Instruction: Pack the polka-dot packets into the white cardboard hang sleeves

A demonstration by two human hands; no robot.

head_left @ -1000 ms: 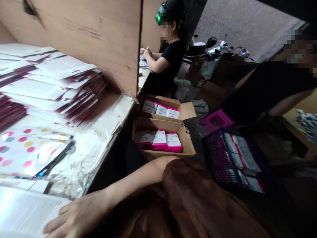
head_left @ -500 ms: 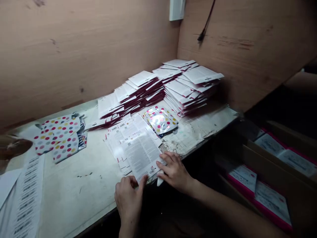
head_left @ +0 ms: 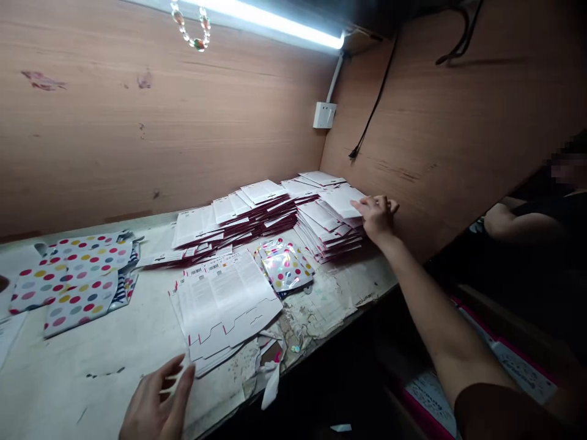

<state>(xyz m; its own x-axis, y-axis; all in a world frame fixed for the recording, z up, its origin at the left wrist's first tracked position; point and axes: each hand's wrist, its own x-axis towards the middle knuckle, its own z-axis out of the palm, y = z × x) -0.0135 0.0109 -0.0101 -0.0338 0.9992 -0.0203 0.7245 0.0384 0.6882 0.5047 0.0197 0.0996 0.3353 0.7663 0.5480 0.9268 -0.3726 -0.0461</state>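
Note:
My right hand [head_left: 378, 215] reaches to the right-hand stack, its fingers stretched out over the edge of the top white folded card [head_left: 342, 200]. Whether the thumb is under that card is hidden. Beneath lie several more white folded cards [head_left: 323, 229] with dark red edges. My left hand [head_left: 158, 397] is low at the front of the table, thumb and fingers apart and nothing between them. Just beyond its fingertips lies a fanned pile of printed card sheets [head_left: 224, 305]. Shiny polka-dot packets [head_left: 284, 266] sit between the sheets and the stack.
More polka-dot packets [head_left: 87, 275] lie on the left of the worn white table [head_left: 137, 348]. A torn white scrap [head_left: 270, 388] hangs over its front edge. Wooden panels [head_left: 160, 140] close the back and right. Boxed pink-edged packs [head_left: 428, 400] and a person's arm [head_left: 518, 229] are at right.
My right hand has gone from the table's front edge to the right-hand stack. My left hand has let go of the printed sheet and drawn back left. The view has tilted up.

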